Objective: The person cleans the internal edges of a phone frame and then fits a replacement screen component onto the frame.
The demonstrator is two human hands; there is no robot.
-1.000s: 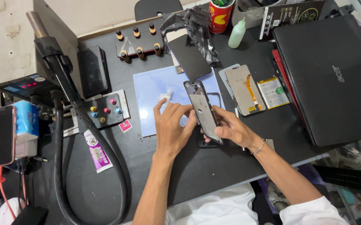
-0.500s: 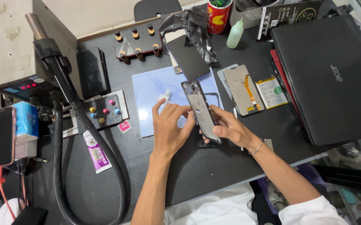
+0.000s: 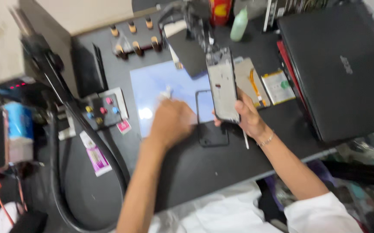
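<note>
The right hand (image 3: pixel 248 117) grips an upright phone frame (image 3: pixel 222 84) above a dark screen panel (image 3: pixel 211 117) on the bench (image 3: pixel 204 172). The left hand (image 3: pixel 172 123), blurred, seemingly pinches a white wipe (image 3: pixel 166 92) left of the panel. Cleaning before refitting looks in hand; next calls for careful alignment.

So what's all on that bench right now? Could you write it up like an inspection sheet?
Surface: dark bench top with a pale blue mat.
Job's things: phone frame held up; dark screen panel lying flat below it.
Clutter: closed black laptop, phone battery, open phone back, green bottle, small brown-capped bottles, button box.
Hands: right hand grips the phone frame; left hand rests on the mat holding something small and white, too blurred to name.
Cables: thick black hose.
Surroundings: machine with red display at left.
</note>
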